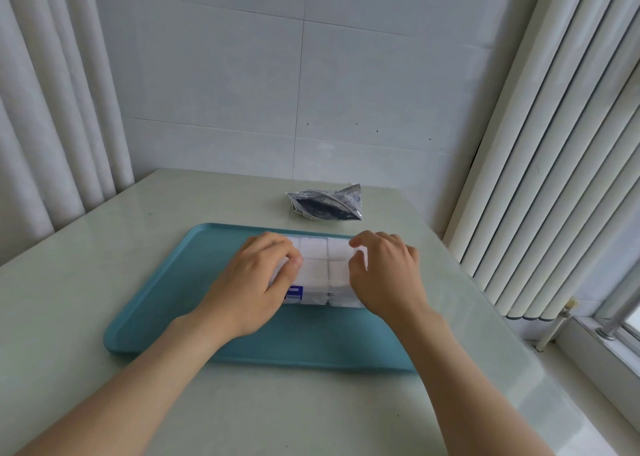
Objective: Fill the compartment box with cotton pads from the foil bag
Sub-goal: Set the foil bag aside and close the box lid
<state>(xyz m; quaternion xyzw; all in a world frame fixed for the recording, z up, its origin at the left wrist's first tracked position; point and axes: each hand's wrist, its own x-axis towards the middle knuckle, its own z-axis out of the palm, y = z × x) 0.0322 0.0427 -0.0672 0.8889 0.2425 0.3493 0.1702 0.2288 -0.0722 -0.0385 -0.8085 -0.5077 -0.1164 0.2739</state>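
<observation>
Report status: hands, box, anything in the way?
Left hand and right hand grip compartment box ends. Visible compartments full of cotton pads, on tray. Foil bag behind tray, nothing blocking.

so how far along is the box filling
Mostly done, it seems: every visible cell of the compartment box shows white cotton pads, and the foil bag lies behind the tray. In hand: the left hand and right hand grip the box's ends. Left: cells under the hands are hidden, so check those.
</observation>
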